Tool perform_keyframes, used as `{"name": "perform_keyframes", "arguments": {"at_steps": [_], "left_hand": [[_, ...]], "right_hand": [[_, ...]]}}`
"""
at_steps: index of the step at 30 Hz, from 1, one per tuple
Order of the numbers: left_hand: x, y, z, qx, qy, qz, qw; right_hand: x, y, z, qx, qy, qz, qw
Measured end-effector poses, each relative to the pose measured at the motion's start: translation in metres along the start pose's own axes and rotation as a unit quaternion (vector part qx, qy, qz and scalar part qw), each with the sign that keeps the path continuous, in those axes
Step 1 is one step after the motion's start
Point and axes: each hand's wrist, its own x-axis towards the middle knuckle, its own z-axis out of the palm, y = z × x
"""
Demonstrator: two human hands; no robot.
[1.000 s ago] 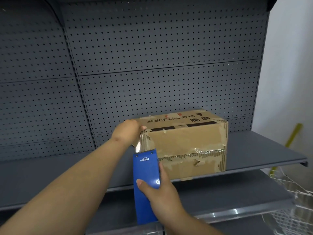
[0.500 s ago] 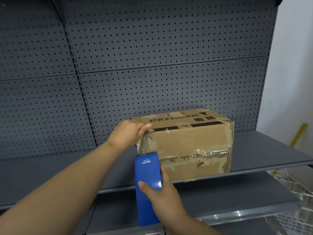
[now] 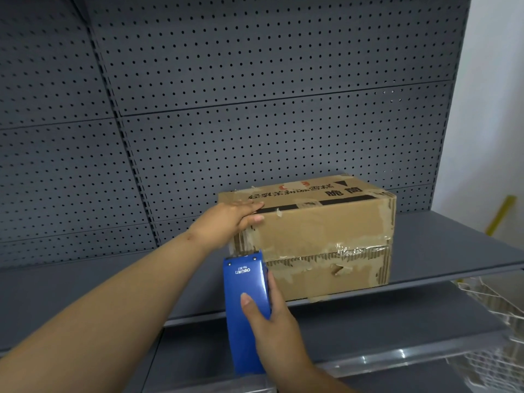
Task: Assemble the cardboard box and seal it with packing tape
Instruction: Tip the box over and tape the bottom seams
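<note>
A closed brown cardboard box [image 3: 320, 236] with printed black characters and torn old tape stands on the grey shelf [image 3: 442, 245]. My left hand [image 3: 232, 217] lies over its top left front corner, fingers flat on the top and thumb on the front face. My right hand [image 3: 272, 313] grips a blue tape dispenser [image 3: 245, 304], held upright with its upper end against the box's lower left front. A strip of clear tape [image 3: 243, 242] runs from the dispenser up the box's left edge under my left hand.
A dark grey perforated back panel [image 3: 255, 109] rises behind the shelf. A lower shelf [image 3: 397, 330] sits beneath. White wire baskets [image 3: 493, 302] stand at the lower right, with a white wall [image 3: 496, 109] and a yellow stick [image 3: 500, 214] to the right.
My left hand slid from the corner onto the box top, flattening its fingers. The dispenser stays low at the left front edge with tape stretched upward.
</note>
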Motion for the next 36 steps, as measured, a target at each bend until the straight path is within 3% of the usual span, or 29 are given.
{"name": "perform_keyframes", "arguments": {"at_steps": [6, 14, 22, 33, 36], "left_hand": [[0.021, -0.005, -0.020, -0.075, -0.002, -0.057, 0.996], [0.049, -0.013, -0.030, -0.062, -0.044, -0.091, 0.993], [0.055, -0.020, -0.032, -0.107, -0.032, -0.087, 0.990], [0.057, -0.032, -0.006, -0.216, 0.162, -0.164, 0.949], [0.045, -0.025, -0.001, -0.335, 0.184, -0.175, 0.907]], "right_hand": [[0.014, -0.024, -0.004, 0.020, 0.004, -0.020, 1.000], [0.033, -0.038, 0.012, 0.025, 0.016, -0.014, 0.999], [0.022, -0.012, 0.019, -0.021, 0.013, 0.049, 0.998], [0.046, -0.021, 0.014, 0.001, 0.013, 0.073, 0.997], [0.046, -0.018, 0.016, -0.003, 0.018, 0.077, 0.997]]}}
